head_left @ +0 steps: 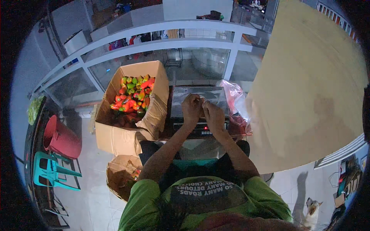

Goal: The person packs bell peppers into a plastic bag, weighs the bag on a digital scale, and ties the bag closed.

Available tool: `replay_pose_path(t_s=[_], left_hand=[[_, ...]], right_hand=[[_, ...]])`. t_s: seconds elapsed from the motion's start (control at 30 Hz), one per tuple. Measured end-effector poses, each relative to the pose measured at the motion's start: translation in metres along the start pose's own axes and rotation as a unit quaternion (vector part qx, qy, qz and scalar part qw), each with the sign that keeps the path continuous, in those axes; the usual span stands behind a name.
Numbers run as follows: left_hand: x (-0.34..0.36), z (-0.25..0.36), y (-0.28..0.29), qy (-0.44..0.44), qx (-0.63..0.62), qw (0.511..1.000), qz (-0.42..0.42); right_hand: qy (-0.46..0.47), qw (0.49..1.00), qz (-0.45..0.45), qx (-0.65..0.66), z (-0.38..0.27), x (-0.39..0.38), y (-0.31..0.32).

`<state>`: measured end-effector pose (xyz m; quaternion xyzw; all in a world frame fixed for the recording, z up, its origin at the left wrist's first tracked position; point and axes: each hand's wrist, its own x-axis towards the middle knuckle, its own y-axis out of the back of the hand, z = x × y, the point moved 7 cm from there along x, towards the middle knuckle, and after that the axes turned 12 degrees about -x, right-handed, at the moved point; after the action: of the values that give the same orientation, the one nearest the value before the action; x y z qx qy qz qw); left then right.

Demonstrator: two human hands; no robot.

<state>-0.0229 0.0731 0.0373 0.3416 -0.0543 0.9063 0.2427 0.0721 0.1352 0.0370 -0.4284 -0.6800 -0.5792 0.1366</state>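
Note:
My left hand (pixel 191 110) and my right hand (pixel 213 116) meet over the silver plate (pixel 215 92) of a dark digital scale (pixel 184 131) with a lit red indicator. The fingers of both are closed together on something small that I cannot make out. Left of the scale stands an open cardboard box (pixel 117 136) holding several red and green peppers (pixel 130 104). Pink and clear plastic bags (pixel 237 102) lie at the scale's right.
A tan board (pixel 304 92) fills the right. A second cardboard box (pixel 115 177) sits on the floor. A red bucket (pixel 63 136) and teal chair (pixel 52 173) are at left. A dog (pixel 312 211) is at lower right. A white railing (pixel 192 44) runs behind.

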Motion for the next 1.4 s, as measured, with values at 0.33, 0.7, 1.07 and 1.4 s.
replay_pose_path(t_s=[0.33,0.7,1.07,1.4], left_hand=[[0.018,0.034,-0.001,0.009,-0.046,0.999,-0.011],[0.031,0.041,-0.007,0.041,-0.087,0.995,0.04],[0.024,0.044,-0.005,0.047,-0.097,0.993,0.037],[0.016,0.052,-0.007,0.038,-0.151,0.988,0.012]], right_hand=[[0.023,0.999,0.028,0.028,0.015,0.057,0.029],[-0.119,0.954,0.064,0.267,0.033,0.061,0.021],[-0.181,0.904,-0.008,0.386,0.024,0.056,0.022],[-0.165,0.92,0.102,0.342,0.037,0.055,0.024]])
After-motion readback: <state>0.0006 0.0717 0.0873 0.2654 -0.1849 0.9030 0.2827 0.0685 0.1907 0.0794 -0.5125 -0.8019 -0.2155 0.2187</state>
